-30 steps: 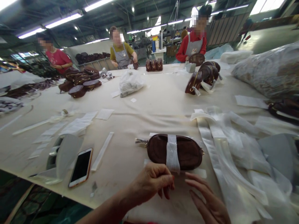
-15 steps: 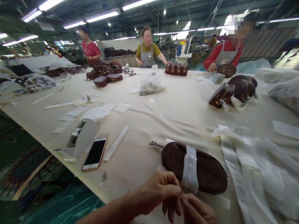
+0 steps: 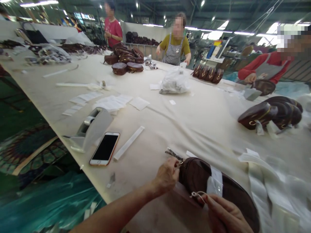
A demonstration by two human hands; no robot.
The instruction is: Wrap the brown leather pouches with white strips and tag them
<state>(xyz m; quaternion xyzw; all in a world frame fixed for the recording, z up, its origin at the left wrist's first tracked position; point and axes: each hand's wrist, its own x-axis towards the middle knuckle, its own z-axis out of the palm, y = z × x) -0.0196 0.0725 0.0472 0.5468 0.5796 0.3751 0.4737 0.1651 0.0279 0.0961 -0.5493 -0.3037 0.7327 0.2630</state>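
Note:
A dark brown oval pouch (image 3: 194, 173) lies at the front of the table, a white translucent band (image 3: 215, 181) wrapped round its middle. At its left end, a strap in clear wrapping (image 3: 173, 153) sticks out from a small metal fitting. My left hand (image 3: 167, 173) is closed there, its fingertips pinching the fitting at the pouch's end; the exact hold is partly hidden. In front of the pouch my right hand (image 3: 225, 212) pinches a thin white looped string (image 3: 198, 193), whose knotted end points left.
To the left lie a phone (image 3: 105, 149), a tape dispenser (image 3: 93, 124), a white strip (image 3: 129, 143) and white paper slips (image 3: 113, 103). White wrapping strips (image 3: 261, 181) lie right. Brown pouches (image 3: 269, 113) and a plastic bag (image 3: 175, 81) stand farther back. Three co-workers stand across the table.
My hands, together before, have parted: the left moved up to the pouch's end, the right stayed lower with the string. The view has turned left and tilted down. The middle co-worker's arm drew back from the pouches.

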